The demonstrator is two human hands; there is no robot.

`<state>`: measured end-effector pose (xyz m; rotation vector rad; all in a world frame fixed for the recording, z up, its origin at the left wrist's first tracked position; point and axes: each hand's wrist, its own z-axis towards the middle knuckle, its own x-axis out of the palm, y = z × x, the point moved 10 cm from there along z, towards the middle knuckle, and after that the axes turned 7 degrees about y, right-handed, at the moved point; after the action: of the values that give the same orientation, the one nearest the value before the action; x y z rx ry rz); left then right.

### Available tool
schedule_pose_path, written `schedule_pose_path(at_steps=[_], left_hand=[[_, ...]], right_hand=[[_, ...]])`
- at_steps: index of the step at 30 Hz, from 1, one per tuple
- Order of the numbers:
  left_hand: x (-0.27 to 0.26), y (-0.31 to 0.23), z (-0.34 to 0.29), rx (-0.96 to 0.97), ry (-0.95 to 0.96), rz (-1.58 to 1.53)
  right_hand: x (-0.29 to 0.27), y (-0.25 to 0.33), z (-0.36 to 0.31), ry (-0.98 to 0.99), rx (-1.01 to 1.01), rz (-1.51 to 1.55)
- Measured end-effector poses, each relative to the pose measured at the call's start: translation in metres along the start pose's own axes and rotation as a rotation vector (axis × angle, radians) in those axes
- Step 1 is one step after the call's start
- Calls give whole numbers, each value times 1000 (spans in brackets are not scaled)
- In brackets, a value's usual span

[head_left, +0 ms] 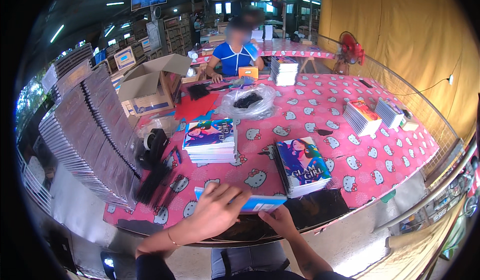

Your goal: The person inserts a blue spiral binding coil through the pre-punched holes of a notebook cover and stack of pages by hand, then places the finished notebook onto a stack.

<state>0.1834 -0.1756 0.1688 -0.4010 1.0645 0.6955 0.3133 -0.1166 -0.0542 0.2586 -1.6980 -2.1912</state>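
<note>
Both hands hold a thin notebook with a blue and white cover, tilted above the table's near edge. My left hand is closed over its left part, fingers bent across the top edge. At its lower right, my right hand grips the edge with the thumb showing. Just beyond my right hand stands a stack of spiral notebooks with colourful cover art of a figure. Farther left is another notebook stack with similar covers. Black spiral binding coils lie left of my left hand.
Tall stacks of bound notebooks rise at the left, near a black tape dispenser. An open cardboard box, a plastic bag with black coils and more stacks sit beyond. A person in blue sits opposite.
</note>
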Motion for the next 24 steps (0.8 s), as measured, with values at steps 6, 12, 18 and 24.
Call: schedule_pose_path(at_steps=[6,12,18,24], left_hand=[[80,47,-118,-416,-211,-9],[163,100,-198,-899,-813,-1197],[133,230,-250,-914,-165,292],[149,251,-242,-898,-53,385]], right_hand=[[30,17,-3,13,-95,-101],[9,0,4,-35,-54,-261],[-23,-7,-11,-57,-88,-182],[-16,1,-7,-84,-114,-210]])
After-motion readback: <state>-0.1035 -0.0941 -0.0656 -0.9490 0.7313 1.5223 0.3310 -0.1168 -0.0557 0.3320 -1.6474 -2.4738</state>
